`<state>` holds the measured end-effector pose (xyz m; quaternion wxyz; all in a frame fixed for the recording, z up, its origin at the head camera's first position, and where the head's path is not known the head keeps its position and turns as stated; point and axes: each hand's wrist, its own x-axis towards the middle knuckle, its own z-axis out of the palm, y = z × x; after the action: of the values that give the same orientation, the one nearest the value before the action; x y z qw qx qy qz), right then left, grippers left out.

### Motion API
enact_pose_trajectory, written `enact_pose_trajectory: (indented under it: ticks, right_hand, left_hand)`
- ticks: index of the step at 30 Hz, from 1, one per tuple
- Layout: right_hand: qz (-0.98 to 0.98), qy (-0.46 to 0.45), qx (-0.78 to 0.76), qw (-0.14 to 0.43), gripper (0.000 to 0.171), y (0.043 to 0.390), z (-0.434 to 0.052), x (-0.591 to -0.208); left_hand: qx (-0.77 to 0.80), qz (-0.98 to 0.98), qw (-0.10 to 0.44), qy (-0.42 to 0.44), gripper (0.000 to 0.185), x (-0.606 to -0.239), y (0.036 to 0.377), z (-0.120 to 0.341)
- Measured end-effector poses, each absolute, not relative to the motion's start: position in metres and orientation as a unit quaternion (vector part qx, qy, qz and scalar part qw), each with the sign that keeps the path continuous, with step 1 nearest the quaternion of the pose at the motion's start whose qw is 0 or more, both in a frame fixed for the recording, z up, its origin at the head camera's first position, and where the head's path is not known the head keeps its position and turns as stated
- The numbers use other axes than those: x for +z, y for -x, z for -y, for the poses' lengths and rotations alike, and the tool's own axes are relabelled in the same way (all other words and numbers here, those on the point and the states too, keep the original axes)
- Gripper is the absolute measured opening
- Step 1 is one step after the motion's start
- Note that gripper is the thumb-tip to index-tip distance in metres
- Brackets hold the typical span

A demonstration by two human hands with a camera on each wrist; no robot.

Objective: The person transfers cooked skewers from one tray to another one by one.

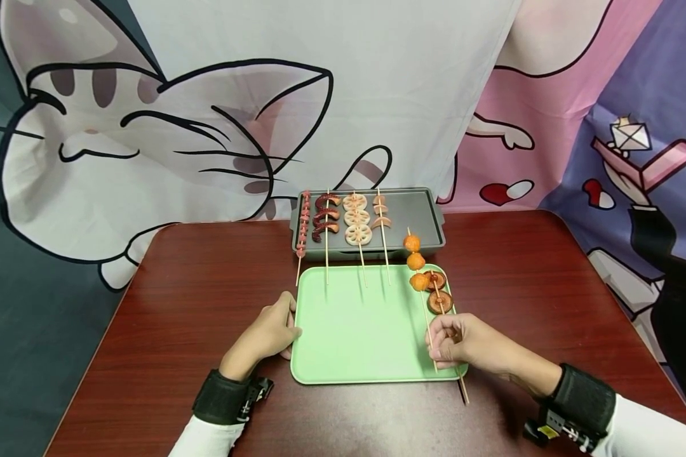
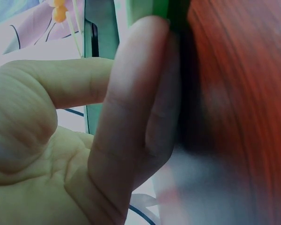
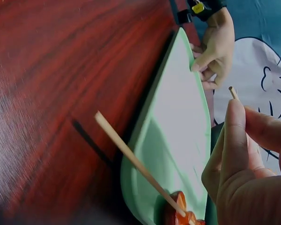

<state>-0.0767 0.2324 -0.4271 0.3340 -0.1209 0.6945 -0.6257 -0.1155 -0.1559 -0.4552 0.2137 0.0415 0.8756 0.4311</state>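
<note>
My left hand [image 1: 265, 330] grips the left rim of a light green tray [image 1: 354, 343], thumb on the rim. My right hand [image 1: 460, 346] pinches the lower stick of a skewer with orange balls [image 1: 415, 261], raised over the tray's right side. In the right wrist view, the bare stick end [image 3: 232, 92] pokes out above my fingertips. A skewer of brown mushroom slices [image 1: 439, 302] lies along the tray's right edge, and its stick [image 3: 136, 161] sticks out past the front rim. In the left wrist view, my fingers [image 2: 136, 79] meet the tray's edge.
Behind the green tray stands a dark grey pan [image 1: 411, 216]. Across it lie skewers of pink pieces [image 1: 303, 225], dark red tentacles [image 1: 326, 214], lotus root slices [image 1: 357, 218] and pale curved pieces [image 1: 380, 208], their sticks reaching over the green tray. Everything stands on a red-brown table [image 1: 177, 285].
</note>
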Motion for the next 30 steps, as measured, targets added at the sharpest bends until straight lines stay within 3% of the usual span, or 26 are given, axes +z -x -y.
enact_pose_trajectory:
  ticks: [13,30]
  right_hand:
    - [-0.684,0.117,-0.630,0.348,0.027,0.053,-0.230,-0.434]
    - [-0.705,0.114,-0.610,0.343,0.020,0.043,-0.232,-0.439]
  left_hand:
    - [0.430,-0.877,0.210,-0.042,0.030,-0.457,0.115,0.155]
    - [0.429,-0.877,0.211,-0.044,0.029,-0.454,0.116,0.155]
